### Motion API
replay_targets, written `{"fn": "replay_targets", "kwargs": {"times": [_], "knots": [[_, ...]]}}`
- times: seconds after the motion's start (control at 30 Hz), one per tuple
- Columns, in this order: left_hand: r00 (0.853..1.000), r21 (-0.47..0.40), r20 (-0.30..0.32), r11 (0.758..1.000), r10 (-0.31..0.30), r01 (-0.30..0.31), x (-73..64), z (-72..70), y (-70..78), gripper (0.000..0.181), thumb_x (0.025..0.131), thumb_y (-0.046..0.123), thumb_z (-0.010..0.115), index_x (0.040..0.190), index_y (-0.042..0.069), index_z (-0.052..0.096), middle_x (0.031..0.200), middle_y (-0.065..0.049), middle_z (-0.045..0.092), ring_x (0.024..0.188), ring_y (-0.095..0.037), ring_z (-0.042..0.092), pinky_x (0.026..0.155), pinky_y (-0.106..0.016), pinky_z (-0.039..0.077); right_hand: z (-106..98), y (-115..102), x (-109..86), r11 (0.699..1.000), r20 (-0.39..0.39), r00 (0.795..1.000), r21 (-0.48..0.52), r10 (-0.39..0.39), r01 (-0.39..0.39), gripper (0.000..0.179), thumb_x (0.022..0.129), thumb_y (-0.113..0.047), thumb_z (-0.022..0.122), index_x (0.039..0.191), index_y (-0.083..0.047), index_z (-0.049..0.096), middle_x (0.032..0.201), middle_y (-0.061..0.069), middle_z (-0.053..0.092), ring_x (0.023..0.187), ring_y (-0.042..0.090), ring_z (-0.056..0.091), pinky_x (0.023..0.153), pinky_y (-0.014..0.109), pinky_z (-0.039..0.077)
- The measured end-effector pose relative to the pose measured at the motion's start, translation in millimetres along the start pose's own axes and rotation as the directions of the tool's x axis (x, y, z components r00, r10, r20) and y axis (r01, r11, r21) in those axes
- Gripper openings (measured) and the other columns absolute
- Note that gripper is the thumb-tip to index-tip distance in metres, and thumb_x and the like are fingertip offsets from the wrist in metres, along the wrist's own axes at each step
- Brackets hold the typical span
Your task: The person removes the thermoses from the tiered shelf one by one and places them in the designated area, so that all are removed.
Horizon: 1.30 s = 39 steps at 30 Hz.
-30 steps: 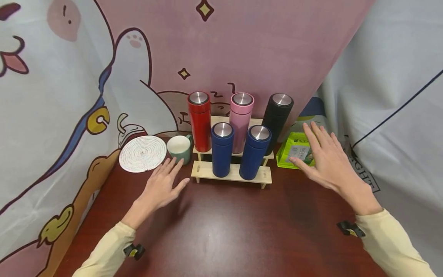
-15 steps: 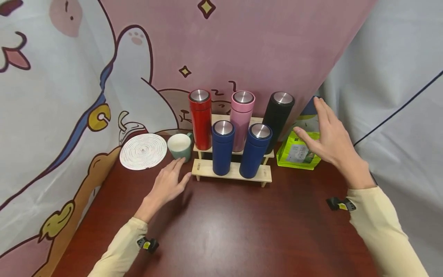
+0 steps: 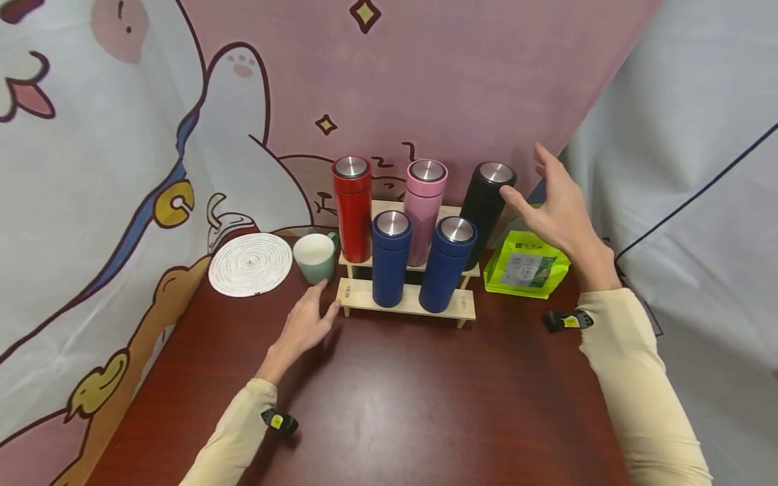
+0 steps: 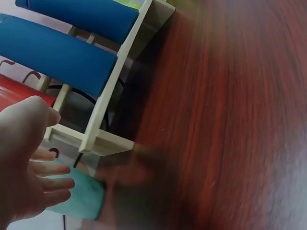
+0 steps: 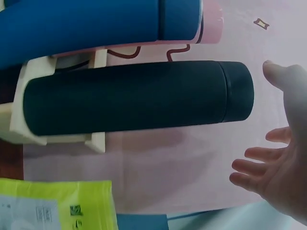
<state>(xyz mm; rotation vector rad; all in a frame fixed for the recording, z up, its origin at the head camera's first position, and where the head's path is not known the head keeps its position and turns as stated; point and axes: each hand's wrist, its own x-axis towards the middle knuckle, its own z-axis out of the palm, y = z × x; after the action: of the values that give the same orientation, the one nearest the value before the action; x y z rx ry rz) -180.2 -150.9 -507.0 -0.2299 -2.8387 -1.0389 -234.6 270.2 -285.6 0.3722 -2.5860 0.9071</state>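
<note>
Standing upright at the right end of the rear tier of the two-tier pale wooden stand (image 3: 354,293), the black cylindrical bottle (image 3: 483,208) carries a silver-topped lid. The right hand (image 3: 563,214), thumb and fingers parted, is beside the lid without contact; one second earlier it was over the lime-green plastic pouch (image 3: 527,265). The left hand (image 3: 306,324), fingers extended, has shifted toward the stand's left end, near the pale green mug (image 3: 317,270); contact cannot be determined. The hands are well apart. The stand rests on a glossy reddish-brown table (image 3: 377,391). Cartoon-printed pink and white fabric (image 3: 474,81) hangs behind.
</note>
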Motion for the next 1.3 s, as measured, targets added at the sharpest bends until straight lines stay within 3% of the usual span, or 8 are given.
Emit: {"fn": "replay_targets", "kwargs": {"times": [0.2,0.4,0.67,0.9,1.1,1.3], "knots": [[0.998,-0.103,-0.035,0.994,-0.045,0.041,9.8,21.5,-6.6,0.065,0.101,0.034,0.058,0.152,-0.002,0.04,0.15,-0.023,0.05,0.139,-0.041,0.047,0.113,-0.056,0.04,4.9,-8.8,9.0,0.997,0.032,0.999,0.07,0.029,-0.032,0.086,0.095,-0.044,0.066,0.163,-0.019,0.02,0.166,0.01,0.03,0.148,0.038,0.036,0.118,0.061,0.031],[0.99,-0.201,-0.113,0.977,-0.089,0.065,14.2,41.1,-6.0,0.066,0.099,0.032,0.063,0.149,-0.005,0.042,0.146,-0.025,0.052,0.138,-0.041,0.048,0.115,-0.053,0.039,14.3,-11.9,12.5,0.993,0.068,0.996,0.098,0.066,-0.072,0.088,0.094,-0.047,0.067,0.163,-0.02,0.021,0.163,0.015,0.036,0.144,0.042,0.04,0.114,0.062,0.035],[0.975,-0.355,-0.156,0.93,-0.161,0.097,11.7,64.8,-4.0,0.063,0.098,0.024,0.066,0.148,-0.007,0.043,0.139,-0.024,0.059,0.12,-0.035,0.064,0.097,-0.048,0.054,26.3,-3.2,6.0,0.985,0.05,0.995,0.148,0.083,-0.089,0.088,0.091,-0.043,0.072,0.16,-0.012,0.027,0.157,0.019,0.041,0.138,0.045,0.047,0.112,0.06,0.039],[0.958,-0.381,-0.175,0.913,-0.229,0.149,11.5,74.4,-2.0,0.058,0.099,0.027,0.066,0.146,-0.001,0.048,0.14,-0.022,0.06,0.123,-0.035,0.061,0.096,-0.047,0.055,34.3,-1.2,4.3,0.975,0.021,0.993,0.187,0.116,-0.118,0.081,0.09,-0.039,0.075,0.154,-0.008,0.036,0.147,0.023,0.05,0.13,0.044,0.053,0.11,0.059,0.042],[0.953,-0.436,-0.168,0.886,-0.251,0.156,13.7,76.8,0.2,0.057,0.098,0.027,0.067,0.147,0.005,0.049,0.132,-0.02,0.065,0.122,-0.033,0.062,0.097,-0.049,0.054,37.4,-2.0,4.6,0.976,-0.045,0.991,0.184,0.126,-0.116,0.076,0.09,-0.039,0.076,0.149,-0.006,0.043,0.138,0.021,0.057,0.122,0.038,0.059,0.108,0.055,0.045],[0.947,-0.43,-0.198,0.89,-0.254,0.149,11.0,78.5,-0.3,0.055,0.099,0.026,0.066,0.147,0.004,0.049,0.132,-0.021,0.065,0.122,-0.034,0.062,0.098,-0.05,0.053,40.5,-4.4,4.8,0.975,-0.1,0.986,0.192,0.132,-0.111,0.072,0.089,-0.038,0.078,0.146,-0.006,0.049,0.133,0.019,0.062,0.115,0.034,0.063,0.104,0.054,0.05]]}}
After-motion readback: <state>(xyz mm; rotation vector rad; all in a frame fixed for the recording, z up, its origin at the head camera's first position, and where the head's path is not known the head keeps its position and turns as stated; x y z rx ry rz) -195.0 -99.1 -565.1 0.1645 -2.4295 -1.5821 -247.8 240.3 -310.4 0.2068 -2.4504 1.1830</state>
